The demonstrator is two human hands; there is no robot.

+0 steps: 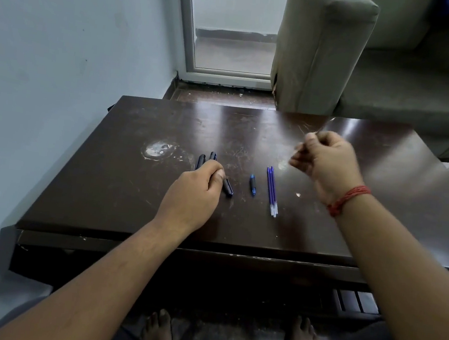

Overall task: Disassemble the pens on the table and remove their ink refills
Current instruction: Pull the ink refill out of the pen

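On the dark wooden table [119,197] my left hand [195,191] grips a dark pen barrel [228,189] whose end sticks out to the right of my thumb. Two more dark pens [201,161] lie side by side just beyond my fingers, partly hidden by them. A short blue and black pen tip section [252,185] lies to the right. Further right, blue ink refills [272,190] lie together lengthwise. My right hand [324,164] is raised above the table's right half, fingers curled. It pinches a thin pale piece that is too blurred to identify.
A worn pale spot [158,149] marks the table's left part. A grey sofa arm [315,54] stands beyond the far edge, and a glass door [234,25] lies behind. A blue wall [63,53] runs along the left. My bare feet [160,330] are under the table.
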